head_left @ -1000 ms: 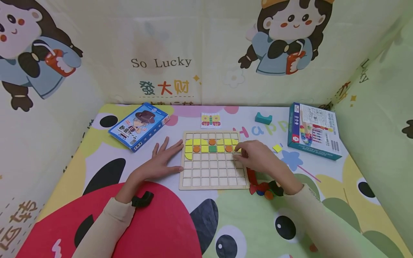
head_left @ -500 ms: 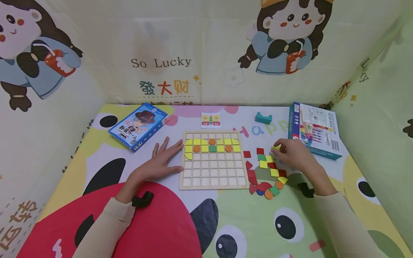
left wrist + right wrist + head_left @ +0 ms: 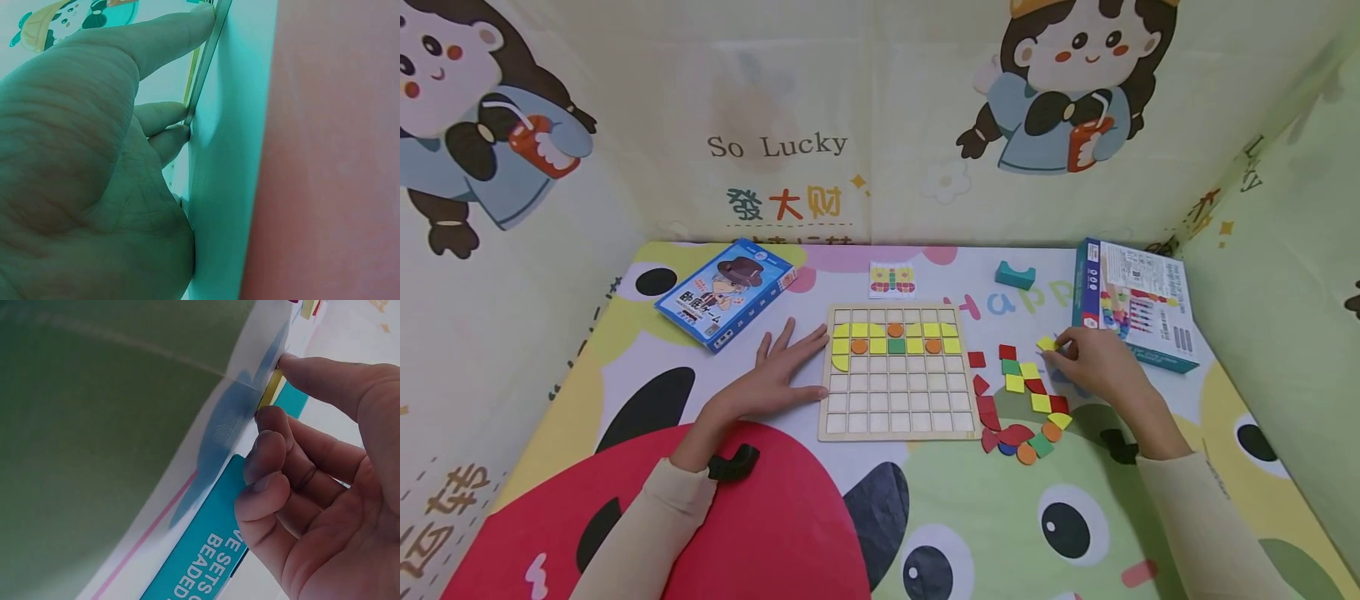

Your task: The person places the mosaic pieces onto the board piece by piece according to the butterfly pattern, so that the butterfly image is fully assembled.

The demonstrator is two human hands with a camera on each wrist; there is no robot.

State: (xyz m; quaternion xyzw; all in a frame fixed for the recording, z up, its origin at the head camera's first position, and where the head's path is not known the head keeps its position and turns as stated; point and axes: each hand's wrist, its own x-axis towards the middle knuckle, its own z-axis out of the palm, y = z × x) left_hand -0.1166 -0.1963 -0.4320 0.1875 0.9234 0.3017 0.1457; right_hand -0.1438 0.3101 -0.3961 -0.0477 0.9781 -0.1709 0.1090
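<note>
In the head view, my left hand (image 3: 778, 383) lies with fingers spread, its fingertips and thumb at the left edge of the wooden grid board (image 3: 887, 402). The left wrist view shows fingertips right against the board's edge (image 3: 203, 69). Yellow tiles, three orange discs and a green square tile (image 3: 897, 346) fill cells in the board's upper rows. To the right of the board, my right hand (image 3: 1097, 364) pinches a small yellow tile (image 3: 1045, 343) between thumb and index finger, low over the table. The same yellow tile (image 3: 271, 389) shows edge-on in the right wrist view, other fingers curled beneath.
Loose tiles, including a red square (image 3: 1007, 352) and a green square (image 3: 1042, 445), lie right of the board. A butterfly pattern card (image 3: 892, 280) and a teal block (image 3: 1015, 276) sit behind. A blue box (image 3: 726, 292) stands left, a teal-and-white box (image 3: 1142, 300) right.
My right hand has moved from the board's right edge to the yellow tile farther right, uncovering the loose tiles and a yellow tile in the board's right column. My left hand stays put.
</note>
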